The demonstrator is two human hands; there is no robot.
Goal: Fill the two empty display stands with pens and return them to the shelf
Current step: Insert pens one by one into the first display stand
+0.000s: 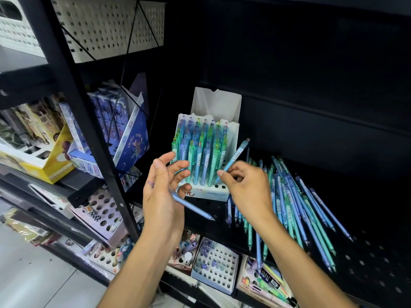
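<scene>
Up front, both bare forearms reach from the lower edge of the view toward the black shelf [311, 192]. The left hand [165, 185] is raised with its palm turned toward the person, fingers loosely spread and half curled; a light blue pen [191, 206] lies across the palm, caught under the lower fingers, with its tip pointing down and to the right past the heel of the hand. The upper fingertips sit just in front of the lower left pens in the stand, and contact there cannot be told.

The right hand [246, 185] is held at about the same height, knuckles up, fingers curled. Thumb and forefinger pinch a blue pen [233, 160] near its lower end; that pen slants up and to the right, its clicker end above the hand, its tip close to the open holes at the stand's front right corner.

Between and just beyond the two hands stands the white display stand [211, 190], nearly full of blue and green pens, upright on the shelf. To the right of the right hand lies a loose heap of pens [295, 203], spread flat on the shelf.
</scene>
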